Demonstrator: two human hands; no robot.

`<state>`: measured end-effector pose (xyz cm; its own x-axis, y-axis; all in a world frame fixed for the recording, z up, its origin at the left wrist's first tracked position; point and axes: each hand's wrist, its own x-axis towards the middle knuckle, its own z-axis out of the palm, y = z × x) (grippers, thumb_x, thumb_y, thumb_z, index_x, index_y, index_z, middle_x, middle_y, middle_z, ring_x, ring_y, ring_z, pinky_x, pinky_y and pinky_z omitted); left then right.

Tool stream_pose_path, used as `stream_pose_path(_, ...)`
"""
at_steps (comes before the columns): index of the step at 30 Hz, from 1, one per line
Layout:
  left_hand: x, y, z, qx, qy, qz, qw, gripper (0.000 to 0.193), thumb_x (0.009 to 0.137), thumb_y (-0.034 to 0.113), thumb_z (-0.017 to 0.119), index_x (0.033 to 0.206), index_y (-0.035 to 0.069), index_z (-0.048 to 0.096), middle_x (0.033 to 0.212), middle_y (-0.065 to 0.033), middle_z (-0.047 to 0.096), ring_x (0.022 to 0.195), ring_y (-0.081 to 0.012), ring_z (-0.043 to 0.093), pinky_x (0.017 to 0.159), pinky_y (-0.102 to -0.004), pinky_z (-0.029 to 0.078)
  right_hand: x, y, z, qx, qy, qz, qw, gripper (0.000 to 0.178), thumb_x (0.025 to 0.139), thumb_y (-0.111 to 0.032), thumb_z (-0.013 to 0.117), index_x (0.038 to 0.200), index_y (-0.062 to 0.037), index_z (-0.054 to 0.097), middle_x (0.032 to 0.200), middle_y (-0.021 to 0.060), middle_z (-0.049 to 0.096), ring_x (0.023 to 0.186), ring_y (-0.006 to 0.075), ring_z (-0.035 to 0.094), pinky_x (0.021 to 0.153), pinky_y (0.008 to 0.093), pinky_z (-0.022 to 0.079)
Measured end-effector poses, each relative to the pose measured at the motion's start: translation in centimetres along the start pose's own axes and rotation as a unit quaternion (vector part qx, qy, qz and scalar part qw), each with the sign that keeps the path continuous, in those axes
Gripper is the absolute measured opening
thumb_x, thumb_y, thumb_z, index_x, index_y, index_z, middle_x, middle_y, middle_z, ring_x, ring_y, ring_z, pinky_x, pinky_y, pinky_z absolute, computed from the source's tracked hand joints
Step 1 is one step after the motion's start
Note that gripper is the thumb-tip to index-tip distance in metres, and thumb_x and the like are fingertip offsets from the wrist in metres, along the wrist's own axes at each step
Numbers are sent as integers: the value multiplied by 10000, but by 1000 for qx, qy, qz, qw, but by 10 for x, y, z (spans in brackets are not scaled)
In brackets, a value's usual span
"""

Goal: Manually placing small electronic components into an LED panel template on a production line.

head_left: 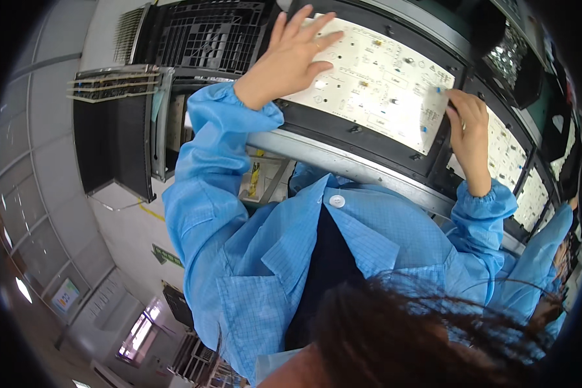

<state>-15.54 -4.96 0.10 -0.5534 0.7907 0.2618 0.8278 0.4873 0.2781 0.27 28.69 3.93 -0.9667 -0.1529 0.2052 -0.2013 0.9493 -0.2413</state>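
A white circuit board (375,90) lies in a black frame (343,124) in front of me. Small parts stand on it, blue and yellow ones among them. My left hand (291,61) rests over the board's left end with its fingers spread, holding nothing. At the right edge, my right hand (470,126) has thumb and fingers drawn together in a pinch. Its fingertips are close beside a small blue component (439,90). Whatever may be between them is too small or hidden to make out.
A metal rail (343,161) runs along the near side. More framed boards (506,152) line up to the right, where another person's blue sleeve (540,249) shows. At the left stand a black rack (113,136) with stacked boards (113,87) and a black crate (207,39). A bin of small parts (506,55) sits far right.
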Motion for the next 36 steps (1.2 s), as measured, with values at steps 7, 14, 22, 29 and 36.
stream_pose_path(7,41,-46,6,-68,21,-152,986,348,797,64,680,1134,-11,645,1222,-223,548,1170,-419,467,1006,-474,403,43,48,22,-8,36,91,995,212,907,-136,649,1089,-35,685,874,141,605,752,343,611,682,382,495)
stream_pose_path(14,32,-57,9,-111,122,-83,983,258,796,31,664,1043,-43,653,1083,-203,602,1067,-402,529,954,-441,443,51,46,23,-18,-9,142,990,202,881,-207,685,866,-10,725,843,183,662,737,370,650,651,406,508)
stream_pose_path(22,17,-46,-18,-113,83,-75,987,281,789,17,659,1065,-31,671,1133,-184,616,1069,-372,543,961,-426,447,100,18,24,-130,25,-77,988,233,897,-160,672,1038,25,684,980,207,682,825,372,656,725,398,527)
stream_pose_path(29,16,-72,-12,-148,-6,-35,988,303,777,35,677,1079,7,685,1125,-159,638,1083,-359,540,944,-423,456,145,-11,66,158,-61,49,984,220,885,-116,681,1036,43,673,959,184,689,827,283,673,748,329,527)
stream_pose_path(36,13,-62,5,-129,132,-25,983,142,765,13,676,902,-8,643,958,-148,623,1018,-353,544,903,-408,458,142,-7,84,183,4,-62,981,132,871,9,618,994,24,664,927,162,678,821,283,672,759,323,527)
